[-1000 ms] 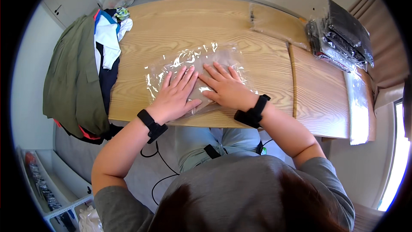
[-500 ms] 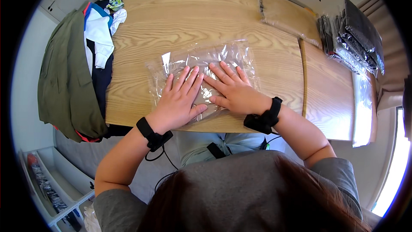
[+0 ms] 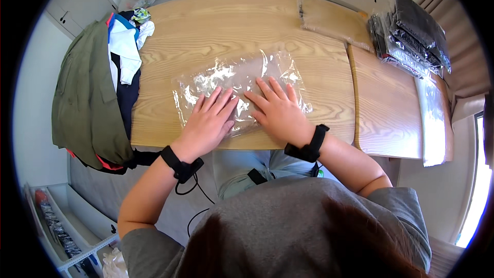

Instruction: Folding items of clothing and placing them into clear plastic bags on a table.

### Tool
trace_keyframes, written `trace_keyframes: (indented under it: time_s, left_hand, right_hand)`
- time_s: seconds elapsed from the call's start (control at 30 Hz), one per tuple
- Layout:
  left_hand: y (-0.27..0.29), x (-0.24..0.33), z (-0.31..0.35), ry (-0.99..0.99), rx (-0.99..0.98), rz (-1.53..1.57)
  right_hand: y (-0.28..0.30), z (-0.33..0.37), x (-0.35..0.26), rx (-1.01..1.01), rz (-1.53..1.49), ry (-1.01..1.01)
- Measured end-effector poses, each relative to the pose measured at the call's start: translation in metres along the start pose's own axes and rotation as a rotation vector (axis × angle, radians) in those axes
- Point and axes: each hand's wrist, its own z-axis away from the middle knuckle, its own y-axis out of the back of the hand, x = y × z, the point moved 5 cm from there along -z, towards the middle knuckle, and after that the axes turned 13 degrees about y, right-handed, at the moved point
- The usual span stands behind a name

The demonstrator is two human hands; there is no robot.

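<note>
A clear, shiny plastic bag [image 3: 250, 69] lies flat on the wooden table in front of me. Something thin and pale greyish seems to be inside it; glare hides what it is. My left hand [image 3: 207, 119] rests palm down on the near left part of the bag, fingers stretched out. On the right part my right hand [image 3: 280, 111] presses down the same way, its fingers spread. A small gap separates the two hands, and neither grips anything. Black bands with small boxes circle both wrists.
Clothes, with an olive garment [image 3: 85, 98] on top, hang over the table's left end. Packed dark garments [image 3: 419, 33] are stacked at the far right, near a flat clear package [image 3: 334, 23]. Clear plastic sheets [image 3: 432, 123] hang at the right edge. A divided bin [image 3: 77, 216] stands lower left.
My hands have slid slightly apart over the bag, the left one moving a little left. The glare on the plastic has shifted, and the whole view has tilted a little.
</note>
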Motion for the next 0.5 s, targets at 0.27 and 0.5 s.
trace_keyframes:
  time_s: [0.27,0.5]
  left_hand:
    - [-0.013,-0.007,0.002,0.021,-0.077,0.093]
    - [-0.013,-0.011,-0.003,0.031,-0.152,0.236]
  right_hand:
    - [-0.014,0.005,0.007,-0.062,-0.158,-0.03]
    - [-0.013,0.006,0.012,-0.065,-0.209,-0.005]
